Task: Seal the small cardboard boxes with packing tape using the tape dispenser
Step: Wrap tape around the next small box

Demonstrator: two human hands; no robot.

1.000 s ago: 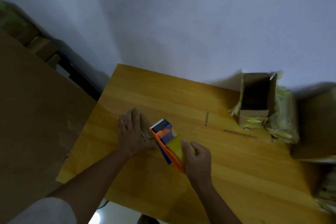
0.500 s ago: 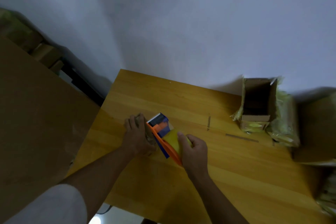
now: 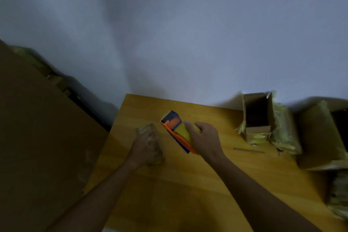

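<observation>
A small cardboard box (image 3: 153,138) wrapped in glossy tape lies on the wooden table (image 3: 188,184), left of centre. My left hand (image 3: 144,149) is closed around it from the near side and covers most of it. My right hand (image 3: 204,140) grips the handle of an orange, blue and yellow tape dispenser (image 3: 177,130), which sits just right of the box and apart from it, its head pointing away from me. The picture is blurred.
An open cardboard box (image 3: 258,113) stands at the table's far right among taped packages (image 3: 284,133). A larger carton (image 3: 320,137) sits at the right edge. A thin strip (image 3: 248,150) lies on the table. A big cardboard sheet (image 3: 37,137) leans at the left.
The dispenser has left the small box and moved to the right and away from me. My left hand now clasps the box from the near side. The view has tilted up.
</observation>
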